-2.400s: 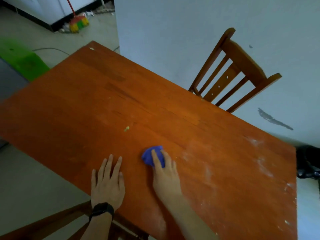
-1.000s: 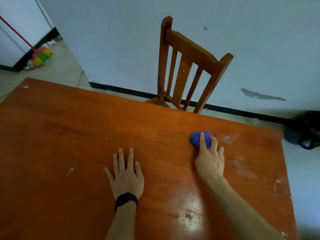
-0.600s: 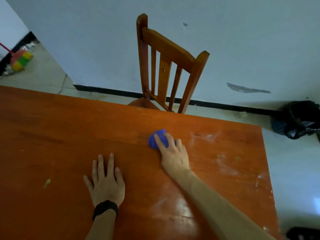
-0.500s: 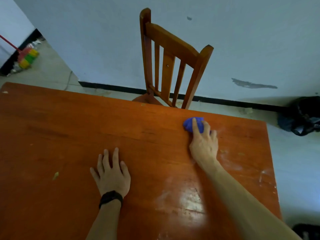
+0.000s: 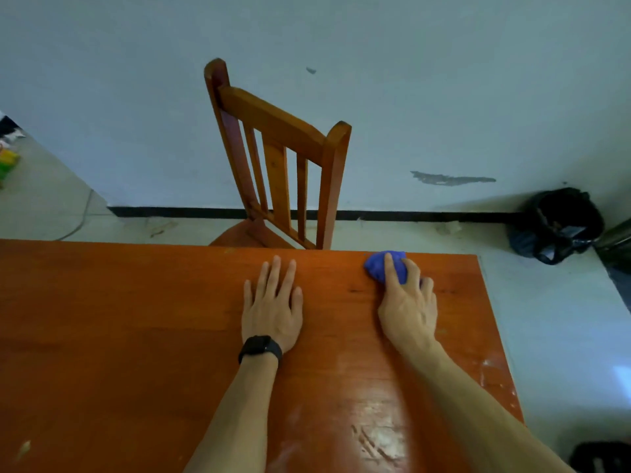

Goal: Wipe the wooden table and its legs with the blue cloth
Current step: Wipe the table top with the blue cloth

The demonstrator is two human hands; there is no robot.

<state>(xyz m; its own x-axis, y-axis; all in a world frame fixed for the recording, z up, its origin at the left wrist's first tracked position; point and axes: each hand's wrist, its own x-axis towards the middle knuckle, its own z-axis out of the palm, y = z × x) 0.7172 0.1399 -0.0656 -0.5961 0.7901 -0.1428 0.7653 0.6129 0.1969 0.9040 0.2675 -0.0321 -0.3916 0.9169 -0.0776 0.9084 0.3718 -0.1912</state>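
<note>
The wooden table (image 5: 119,319) fills the lower part of the view, its top orange-brown; its legs are hidden. A bunched blue cloth (image 5: 377,268) lies near the far edge, towards the right corner. My right hand (image 5: 406,302) presses on the cloth with straight fingers laid over it. My left hand (image 5: 273,308), with a black watch on the wrist, lies flat on the tabletop to the left of the cloth, fingers spread. Whitish smears mark the wood at the near right.
A wooden chair (image 5: 276,158) stands just beyond the table's far edge, against the pale wall. A black bag (image 5: 560,227) sits on the floor at the right. A small crumb (image 5: 24,450) lies at the table's near left.
My right hand has pushed the blue cloth out to the table's far edge near the right corner. My left hand has moved forward on the tabletop, closer to that edge.
</note>
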